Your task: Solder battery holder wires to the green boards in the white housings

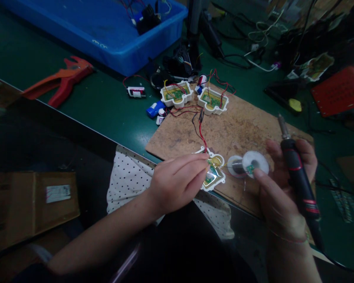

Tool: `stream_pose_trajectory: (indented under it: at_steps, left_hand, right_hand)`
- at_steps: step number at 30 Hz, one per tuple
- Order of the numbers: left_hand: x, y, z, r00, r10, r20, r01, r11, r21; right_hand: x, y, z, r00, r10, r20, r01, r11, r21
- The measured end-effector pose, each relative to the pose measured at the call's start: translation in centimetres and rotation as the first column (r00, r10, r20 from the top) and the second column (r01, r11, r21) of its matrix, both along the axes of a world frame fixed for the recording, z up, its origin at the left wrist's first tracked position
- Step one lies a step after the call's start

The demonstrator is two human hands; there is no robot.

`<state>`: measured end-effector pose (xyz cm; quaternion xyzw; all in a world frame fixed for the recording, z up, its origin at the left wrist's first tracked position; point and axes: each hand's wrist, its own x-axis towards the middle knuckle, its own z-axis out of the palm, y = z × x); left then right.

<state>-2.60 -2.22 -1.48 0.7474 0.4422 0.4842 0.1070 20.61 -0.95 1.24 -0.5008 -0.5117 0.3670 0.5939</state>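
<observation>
My left hand (179,179) is closed in a pinch over a white plastic housing (220,181) that holds a green circuit board under a shiny surface. Thin wires run from those fingertips toward the right; the exact grip is hidden. A soldering iron (295,165) rests in my right hand (283,196), its tip pointing up and away. At my right thumb's tip is a small green circuit board (250,169), in front of a solder spool (237,166) with white flanges. Red and black wires (202,135) rise from the far side of the housing.
A brown board (238,122) lies on the green table (112,118). Beyond are two more white housings (177,94), blue batteries (155,109) and a blue bin (112,55). Red-orange pliers (67,80) lie left; a red box (339,92) stands right.
</observation>
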Motion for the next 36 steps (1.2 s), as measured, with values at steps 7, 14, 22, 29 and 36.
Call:
stream_pose_trajectory:
  at_steps: [7, 14, 22, 29, 36]
  left_hand:
    - [0.5, 1.3, 1.0, 0.999, 0.014, 0.049, -0.012, 0.998, -0.058]
    - [0.6, 1.8, 1.5, 0.998, 0.05, 0.029, -0.047, 0.994, -0.097]
    - [0.7, 1.7, 2.0, 0.996, 0.087, 0.023, -0.081, 0.979, -0.189]
    - [0.5, 1.7, 2.1, 0.995, 0.057, 0.084, -0.029, 0.953, -0.301]
    - [1.1, 2.2, 3.0, 0.962, -0.021, 0.271, 0.15, 0.872, -0.467]
  right_hand:
    - [0.2, 0.0, -0.1, 0.999, -0.012, 0.03, 0.012, 1.0, 0.0]
    - [0.2, -0.1, -0.2, 1.0, -0.005, 0.016, 0.005, 1.0, 0.005]
    - [0.1, -0.1, -0.1, 1.0, 0.002, -0.014, -0.002, 1.0, -0.007]
    - [0.1, -0.1, -0.1, 1.0, 0.013, 0.003, -0.013, 1.0, 0.012]
    - [0.3, 0.0, -0.3, 1.0, 0.015, -0.006, -0.015, 1.0, 0.019]
